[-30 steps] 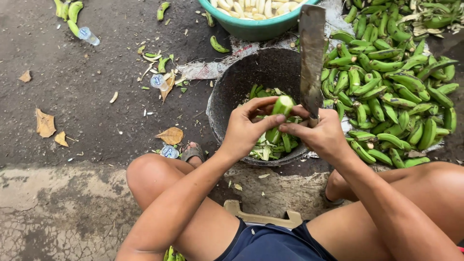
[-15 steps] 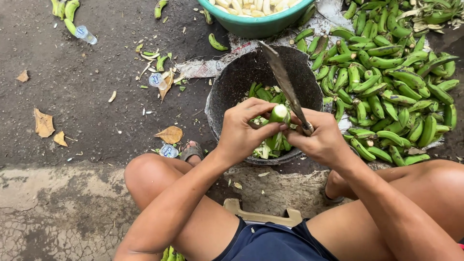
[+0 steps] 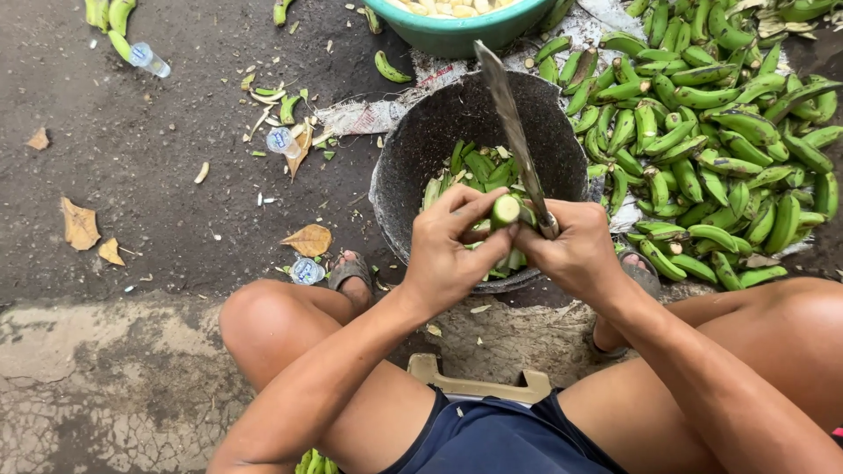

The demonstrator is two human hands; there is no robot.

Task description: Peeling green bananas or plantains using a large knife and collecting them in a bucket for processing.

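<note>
Two hands work over one dark bucket: my left hand (image 3: 452, 250) is wrapped around a green banana (image 3: 506, 211), its cut pale end facing up, held just above the bucket (image 3: 413, 167). My right hand (image 3: 571, 250) is clenched on the handle of a long knife (image 3: 514, 132), the blade angled up and away and resting against the banana's side.

By my reading, the peeling is partly done. The bucket already holds a layer of green peel strips (image 3: 479, 167), and the teal basin (image 3: 457, 31) at the top edge shows pale peeled fruit inside; how full it is I cannot tell, since most of it is out of view. To my right, a large heap of unpeeled green bananas (image 3: 720, 149) lies on the ground, too many to count, so I judge that much is left.

The count as seen: one knife, one bucket, one basin, one banana in hand. Three small plastic bottles (image 3: 283, 140) lie on the dark ground to the left, with a few dry leaves (image 3: 307, 239) and several stray bananas near the top left. I sit on one low stool (image 3: 479, 386), a sandal (image 3: 349, 268) on each foot.
</note>
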